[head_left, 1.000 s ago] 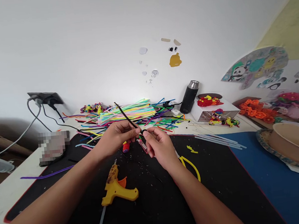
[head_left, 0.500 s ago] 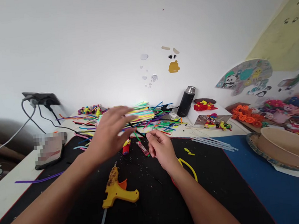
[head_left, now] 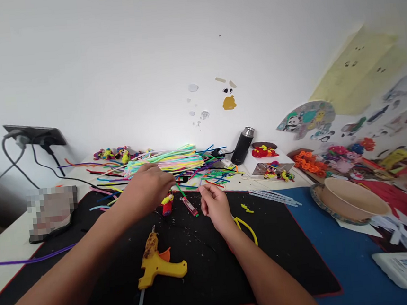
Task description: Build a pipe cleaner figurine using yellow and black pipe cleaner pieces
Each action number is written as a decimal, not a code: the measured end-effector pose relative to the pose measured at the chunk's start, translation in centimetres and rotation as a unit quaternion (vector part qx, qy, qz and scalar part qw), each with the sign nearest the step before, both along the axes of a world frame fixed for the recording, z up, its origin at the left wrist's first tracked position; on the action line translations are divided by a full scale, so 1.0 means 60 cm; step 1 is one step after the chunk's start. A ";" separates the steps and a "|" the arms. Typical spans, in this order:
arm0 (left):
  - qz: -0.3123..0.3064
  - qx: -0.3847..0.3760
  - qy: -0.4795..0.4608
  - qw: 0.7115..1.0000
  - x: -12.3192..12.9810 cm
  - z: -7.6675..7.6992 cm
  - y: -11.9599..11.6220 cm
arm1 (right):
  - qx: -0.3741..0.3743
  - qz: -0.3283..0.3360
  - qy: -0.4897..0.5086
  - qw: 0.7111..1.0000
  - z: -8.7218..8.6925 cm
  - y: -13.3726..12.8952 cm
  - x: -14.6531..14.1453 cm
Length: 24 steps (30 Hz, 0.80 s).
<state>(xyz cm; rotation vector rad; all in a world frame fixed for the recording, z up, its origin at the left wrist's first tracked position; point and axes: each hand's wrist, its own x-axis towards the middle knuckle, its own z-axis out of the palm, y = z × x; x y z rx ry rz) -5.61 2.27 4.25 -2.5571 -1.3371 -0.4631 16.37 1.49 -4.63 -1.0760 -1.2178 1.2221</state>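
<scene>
My left hand (head_left: 148, 185) hovers over the mat's back edge, fingers bent and closed. A black pipe cleaner (head_left: 182, 178) seems to poke out from its fingertips toward the right. Thumb and forefinger of my right hand (head_left: 213, 204) are pinched together close by; what lies between them is too small to make out. Between and below the hands are a small red and yellow figure (head_left: 167, 206) and a red tube with a label (head_left: 189, 207). A yellow glue gun (head_left: 161, 265) with a glue stick lies in front. Yellow handles, likely scissors (head_left: 248, 229), show beside my right wrist.
Many coloured pipe cleaners (head_left: 168, 161) are heaped along the wall. A black thermos (head_left: 243, 145) leans near a white box (head_left: 270, 164). Glue sticks (head_left: 275, 197) and a bowl (head_left: 355, 197) are on the right; a phone-like object (head_left: 54, 213) lies left.
My left hand has gone from spread fingers to bent, closed ones near the black pipe cleaner. My right hand keeps its pinch. The view has swung toward the right.
</scene>
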 end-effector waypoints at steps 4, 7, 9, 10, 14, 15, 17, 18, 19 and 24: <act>0.025 -0.038 -0.091 0.995 -0.011 0.005 0.006 | 0.008 -0.005 -0.108 0.994 0.008 -0.011 0.039; 0.015 -0.067 -0.134 0.989 -0.010 0.009 0.005 | 0.009 0.006 -0.263 0.965 0.028 -0.039 0.081; 0.006 -0.075 -0.149 0.986 -0.008 0.011 0.004 | 0.032 0.010 -0.397 0.917 0.044 -0.063 0.109; 0.001 -0.076 -0.155 0.985 -0.008 0.011 0.004 | 0.035 0.010 -0.453 0.891 0.051 -0.075 0.121; -0.014 -0.070 -0.164 0.984 -0.005 0.011 -0.001 | 0.002 0.011 -0.586 0.810 0.071 -0.116 0.153; -0.017 -0.069 -0.160 0.984 -0.004 0.011 -0.003 | -0.010 0.012 -0.609 0.793 0.072 -0.124 0.157; -0.021 -0.071 -0.149 0.986 0.000 0.011 -0.008 | -0.035 0.016 -0.640 0.767 0.073 -0.138 0.158; -0.023 -0.072 -0.145 0.987 0.002 0.012 -0.010 | -0.040 0.020 -0.650 0.759 0.071 -0.143 0.156; -0.023 -0.072 -0.143 0.987 0.003 0.013 -0.013 | -0.039 0.026 -0.657 0.752 0.070 -0.148 0.153; -0.032 -0.085 -0.144 0.985 0.007 0.022 -0.023 | -0.039 0.019 -0.658 0.752 0.062 -0.155 0.142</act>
